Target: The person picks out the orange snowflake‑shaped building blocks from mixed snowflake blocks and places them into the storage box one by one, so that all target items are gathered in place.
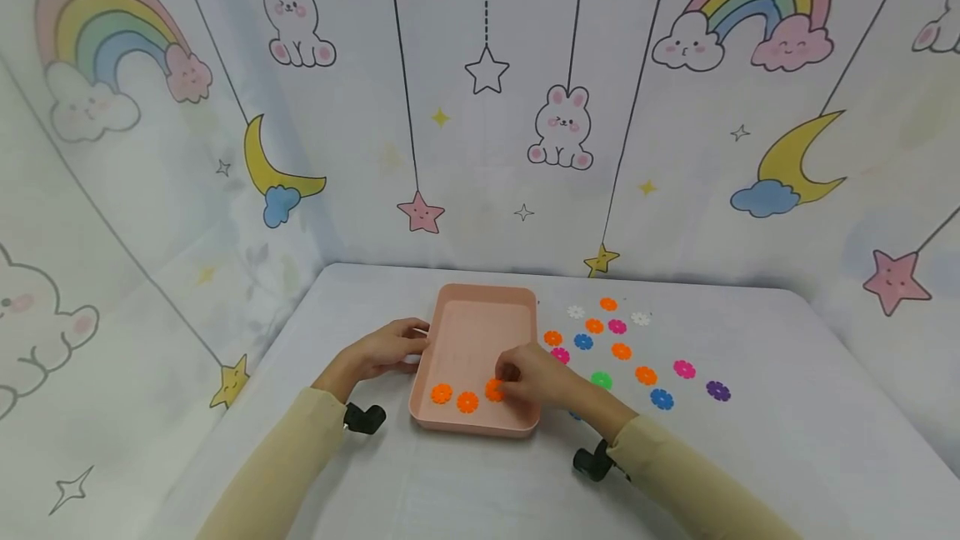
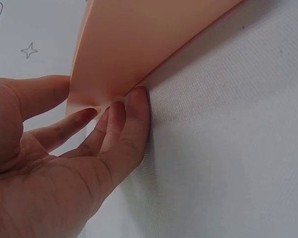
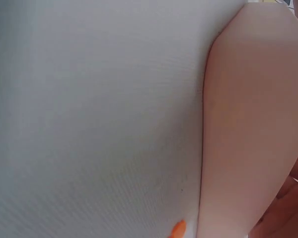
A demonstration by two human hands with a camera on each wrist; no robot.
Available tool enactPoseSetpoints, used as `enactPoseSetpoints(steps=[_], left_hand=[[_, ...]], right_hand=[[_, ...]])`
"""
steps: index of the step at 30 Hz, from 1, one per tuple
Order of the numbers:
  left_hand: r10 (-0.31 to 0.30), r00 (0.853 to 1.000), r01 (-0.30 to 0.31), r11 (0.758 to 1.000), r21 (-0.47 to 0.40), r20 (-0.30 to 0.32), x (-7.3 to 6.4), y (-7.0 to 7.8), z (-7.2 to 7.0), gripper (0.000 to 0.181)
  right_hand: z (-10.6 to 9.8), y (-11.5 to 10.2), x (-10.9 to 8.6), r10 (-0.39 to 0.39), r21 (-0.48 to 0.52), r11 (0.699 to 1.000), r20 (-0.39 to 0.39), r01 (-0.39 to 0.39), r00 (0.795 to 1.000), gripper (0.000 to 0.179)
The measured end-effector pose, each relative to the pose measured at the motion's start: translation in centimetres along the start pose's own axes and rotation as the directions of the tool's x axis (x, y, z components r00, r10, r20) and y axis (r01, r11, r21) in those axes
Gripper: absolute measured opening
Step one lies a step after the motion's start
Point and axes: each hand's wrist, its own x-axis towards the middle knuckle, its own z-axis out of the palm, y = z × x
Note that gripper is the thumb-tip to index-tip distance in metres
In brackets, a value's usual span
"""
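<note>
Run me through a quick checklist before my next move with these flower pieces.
1. Tray steadied: ok; the left hand touches its left side.
2. Tray flowers one colour: ok; the three visible are orange.
3. Those flowers not overlapping: ok; gaps show between them.
4. Right hand clear of the tray: not ok; fingertips are at the rightmost orange flower.
5. More orange flowers outside the tray: ok; several lie to its right.
6. All loose flowers in view: cannot tell; the right forearm may hide some.
</note>
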Motion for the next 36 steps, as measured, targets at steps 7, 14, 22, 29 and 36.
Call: enactPoseSetpoints(steps=[7, 14, 22, 29, 36], left_hand=[[-0.001, 1.0, 0.001, 1.0, 0.006, -0.003, 0.1, 0.2, 0.1, 0.045], [0.004, 1.0, -0.004, 1.0, 0.017, 0.007, 0.1, 0.4, 0.1, 0.047], [0.001, 1.0, -0.001, 1.0, 0.013, 0.001, 0.0, 0.5, 0.2, 0.046], [0.004, 1.0, -0.004, 1.0, 0.014, 0.0, -0.1, 0.4, 0.2, 0.045], [-0.001, 1.0, 0.001, 1.0, 0.012, -0.003, -0.2, 0.2, 0.2, 0.044]], right_hand=[[-0.3, -0.3, 0.0, 0.01, -0.064, 0.998, 0.023, -0.009, 1.0, 0.005], [-0.8, -0.4, 0.1, -0.02, -0.078, 0.997, 0.044, 0.024, 0.999, 0.006], [-2.6, -0.5, -1.2, -0.02, -0.002, 1.0, 0.042, 0.02, 0.999, 0.02], [-5.0, 0.4, -3.7, -0.074, 0.021, 0.997, -0.016, 0.074, 0.997, 0.029], [-7.9, 3.2, -6.0, -0.062, -0.007, 0.998, -0.093, 0.062, 0.994, 0.032]])
